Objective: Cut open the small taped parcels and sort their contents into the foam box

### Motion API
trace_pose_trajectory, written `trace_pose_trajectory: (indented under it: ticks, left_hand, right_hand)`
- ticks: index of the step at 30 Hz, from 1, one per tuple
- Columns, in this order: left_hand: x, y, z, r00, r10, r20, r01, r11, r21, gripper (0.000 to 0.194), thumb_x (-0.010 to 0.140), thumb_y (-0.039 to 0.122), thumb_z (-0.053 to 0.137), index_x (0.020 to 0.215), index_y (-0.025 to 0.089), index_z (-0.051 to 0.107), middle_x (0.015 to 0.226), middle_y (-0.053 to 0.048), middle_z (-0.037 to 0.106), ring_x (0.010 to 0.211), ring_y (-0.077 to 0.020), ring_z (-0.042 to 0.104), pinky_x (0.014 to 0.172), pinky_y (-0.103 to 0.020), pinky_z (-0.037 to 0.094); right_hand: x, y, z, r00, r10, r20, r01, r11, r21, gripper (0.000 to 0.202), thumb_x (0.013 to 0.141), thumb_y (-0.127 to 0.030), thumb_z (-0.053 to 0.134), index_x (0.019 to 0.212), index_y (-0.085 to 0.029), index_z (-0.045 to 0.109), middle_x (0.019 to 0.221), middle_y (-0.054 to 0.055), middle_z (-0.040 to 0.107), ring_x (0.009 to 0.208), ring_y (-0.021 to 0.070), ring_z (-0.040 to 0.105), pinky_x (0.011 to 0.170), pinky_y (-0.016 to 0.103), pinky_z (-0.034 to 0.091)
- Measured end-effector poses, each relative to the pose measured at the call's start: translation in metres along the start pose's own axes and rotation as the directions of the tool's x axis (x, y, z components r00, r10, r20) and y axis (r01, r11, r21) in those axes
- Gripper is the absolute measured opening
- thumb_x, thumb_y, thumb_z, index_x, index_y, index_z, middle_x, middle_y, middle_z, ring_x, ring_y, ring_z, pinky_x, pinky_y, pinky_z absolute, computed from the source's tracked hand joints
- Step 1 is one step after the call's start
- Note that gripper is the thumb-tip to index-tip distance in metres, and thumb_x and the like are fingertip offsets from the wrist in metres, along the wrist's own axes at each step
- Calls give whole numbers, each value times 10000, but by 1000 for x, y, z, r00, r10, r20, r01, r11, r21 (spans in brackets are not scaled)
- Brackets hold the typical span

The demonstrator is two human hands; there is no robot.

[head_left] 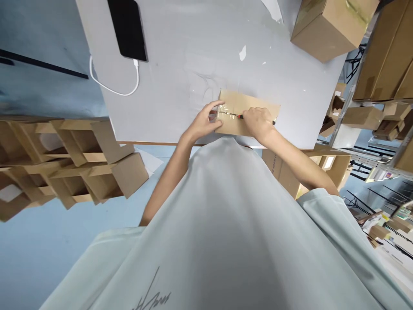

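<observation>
A small cardboard box point(232, 125) lies near the front edge of the table, with shiny clear tape at its left end. My left hand point(204, 120) grips that end, fingers on the far side and thumb on the near side. Closed around a black-and-red utility knife point(239, 116), my right hand point(258, 122) rests over the right half of the box. The knife's thin tip points left along the middle of the top, at the taped part. Most of its handle is hidden in my fist.
A black phone point(127, 29) with a white cable point(121, 93) lies at the table's point(167, 77) far left. A larger carton point(334, 28) stands at the back right. Paper scraps point(242, 53) dot the top. Open cartons point(74, 163) sit on the left floor; shelves point(342, 125) stand right.
</observation>
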State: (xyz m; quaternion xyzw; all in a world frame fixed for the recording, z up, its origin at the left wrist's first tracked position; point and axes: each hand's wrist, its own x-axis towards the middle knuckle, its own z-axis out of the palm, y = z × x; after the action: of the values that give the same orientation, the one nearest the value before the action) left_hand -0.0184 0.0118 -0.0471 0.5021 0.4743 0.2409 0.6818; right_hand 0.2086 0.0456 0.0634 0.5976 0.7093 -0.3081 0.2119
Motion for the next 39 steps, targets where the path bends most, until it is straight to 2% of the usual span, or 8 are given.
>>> trace_pose_trajectory:
  ticks: [11,16,19,23,26,29,33,39]
  left_hand:
    - [-6,10,16,963,-124,-239,160,977,138,660,863,484,824,1487,373,640,1653,-79,651,1373,-349,698,1110,-509,657]
    - [5,14,37,904,-102,-415,214,949,232,467,989,547,728,1386,346,588,1553,-98,661,1376,-326,682,1181,-487,602]
    - [15,12,60,808,-58,-586,270,921,281,391,1106,615,570,1343,306,534,1445,-117,664,1429,-318,634,1289,-492,500]
    - [20,7,79,706,-1,-708,353,867,351,494,1128,749,481,1328,298,501,1384,-119,650,1445,-314,628,1281,-472,490]
    - [18,1,71,684,54,-727,375,829,414,568,1107,819,479,1314,291,522,1327,-111,675,1370,-298,696,1227,-446,538]
    - [16,-7,50,671,80,-737,368,827,425,656,1095,871,434,1348,275,542,1332,-125,701,1349,-280,723,1194,-415,564]
    - [14,-13,21,673,41,-738,343,867,361,729,1060,922,417,1311,259,587,1339,-143,723,1368,-286,703,1197,-416,564]
    - [14,-27,17,680,-39,-732,310,920,239,649,1065,877,429,1133,258,614,1294,-150,725,1361,-313,656,1239,-484,534]
  right_hand:
    - [-93,200,15,965,252,-66,-247,966,77,480,1134,-601,621,1091,-193,869,1021,245,810,1186,448,745,1051,596,517]
    - [-104,245,57,937,347,-25,-334,917,220,401,1112,-560,667,1090,-206,855,1039,221,839,1102,410,783,978,508,558]
    - [-90,246,94,917,398,23,-358,797,487,310,1086,-513,721,1034,-222,814,929,124,832,916,318,797,861,394,586]
    - [-58,219,147,846,518,122,-340,350,873,323,1061,-511,743,984,-199,714,846,30,774,644,167,721,693,287,595]
    - [-34,190,174,821,538,193,-294,107,950,381,1029,-575,755,1038,-201,682,932,22,793,612,117,699,644,249,591]
    - [-16,161,186,821,539,188,-230,12,973,426,1017,-636,735,1088,-220,672,1027,35,807,758,136,761,680,249,612]
    - [-4,132,180,852,510,116,-177,71,982,394,1068,-633,643,1039,-241,674,900,19,757,815,184,740,748,302,638]
    - [-35,126,133,849,510,-139,-127,453,882,506,1122,-654,506,1158,-216,758,1025,90,816,1035,284,755,991,415,646]
